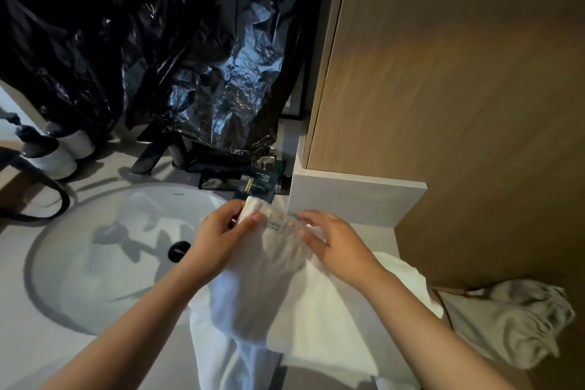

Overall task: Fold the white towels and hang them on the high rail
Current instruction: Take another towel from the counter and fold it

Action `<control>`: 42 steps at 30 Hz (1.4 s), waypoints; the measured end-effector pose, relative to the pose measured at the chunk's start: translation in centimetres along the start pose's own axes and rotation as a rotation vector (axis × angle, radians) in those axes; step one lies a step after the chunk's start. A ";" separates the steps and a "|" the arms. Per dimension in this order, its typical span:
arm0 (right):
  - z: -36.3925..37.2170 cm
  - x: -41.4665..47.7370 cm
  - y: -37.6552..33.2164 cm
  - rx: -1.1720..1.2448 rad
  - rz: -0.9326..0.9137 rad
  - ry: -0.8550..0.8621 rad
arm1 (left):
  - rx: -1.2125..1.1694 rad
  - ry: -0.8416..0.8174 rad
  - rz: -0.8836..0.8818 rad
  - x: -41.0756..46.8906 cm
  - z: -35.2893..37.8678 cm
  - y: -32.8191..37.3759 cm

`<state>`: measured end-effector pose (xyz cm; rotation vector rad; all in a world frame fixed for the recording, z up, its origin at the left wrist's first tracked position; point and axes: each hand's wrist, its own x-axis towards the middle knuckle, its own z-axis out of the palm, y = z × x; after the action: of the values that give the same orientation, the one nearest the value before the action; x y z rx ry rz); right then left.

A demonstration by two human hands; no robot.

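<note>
Towel [269,288], white and soft, lies on the desk [28,336] just right of the round sink [95,279]. One end of it runs down toward the person.

The left grip [218,231] pinches the towel's top corner, with the thumb on top and the fingers curled round it. The right grip [335,244] is just beside it, on the towel's top edge. Its fingers touch the cloth, but it is too blurry to tell if they pinch it or only lie on it. Both arms are bare.

A second towel [506,320], more grey and all crumpled, lies lower down to the right, apart from the first.

A dark plug [179,250] sits in the sink. Behind the sink stand a dark tap [152,152] and two bottles [63,152]. Small dark packets [256,187] lie near the left grip. A big shiny black bag [158,41] hangs over the back. A wood wall [459,104] is on the right.
</note>
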<state>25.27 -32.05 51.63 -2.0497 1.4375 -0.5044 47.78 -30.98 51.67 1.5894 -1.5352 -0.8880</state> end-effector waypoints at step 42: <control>-12.3 -5.1 1.1 -0.348 -0.066 0.334 | 0.332 -0.104 0.427 5.2 -7.7 4.8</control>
<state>15.25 -30.55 60.37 -2.3752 1.7572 -0.6901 52.40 -35.82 59.69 1.3638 -2.0798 -0.5018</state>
